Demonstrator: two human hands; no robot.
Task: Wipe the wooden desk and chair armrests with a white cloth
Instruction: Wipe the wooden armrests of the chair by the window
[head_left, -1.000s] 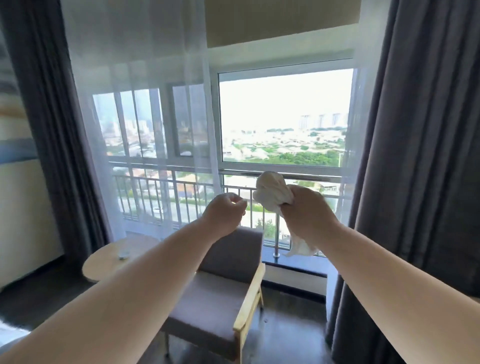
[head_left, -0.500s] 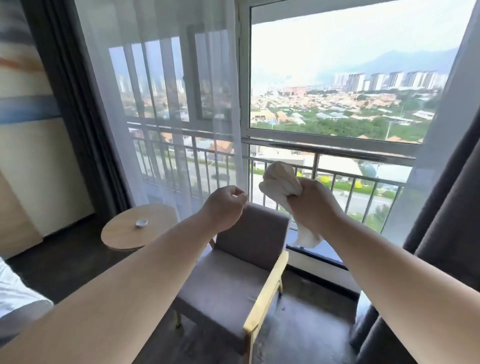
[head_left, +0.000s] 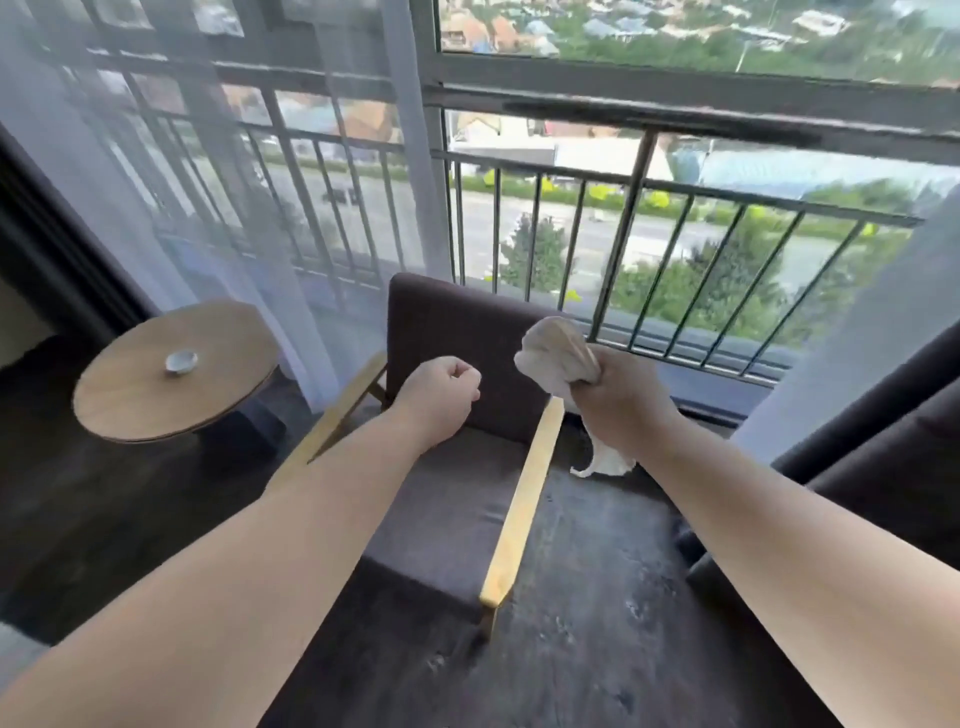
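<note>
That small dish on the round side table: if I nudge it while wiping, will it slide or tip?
The small dish looks shallow and low, so it would probably slide rather than tip. The round table top looks smooth, so little would stop it. It looks ceramic or glass, likely fragile; lift it first.

Bright daylight through the window (head_left: 675, 208); dim floor, motion blur, bowed edges.

My right grip (head_left: 621, 400) is closed around the white cloth (head_left: 558, 358): a crumpled bunch sticks out above my fist, and a loose tail hangs below. The round wooden desk (head_left: 156, 387) stands at the left. The chair's pale wooden armrests (head_left: 522, 506) run along each side of its grey seat.
</note>
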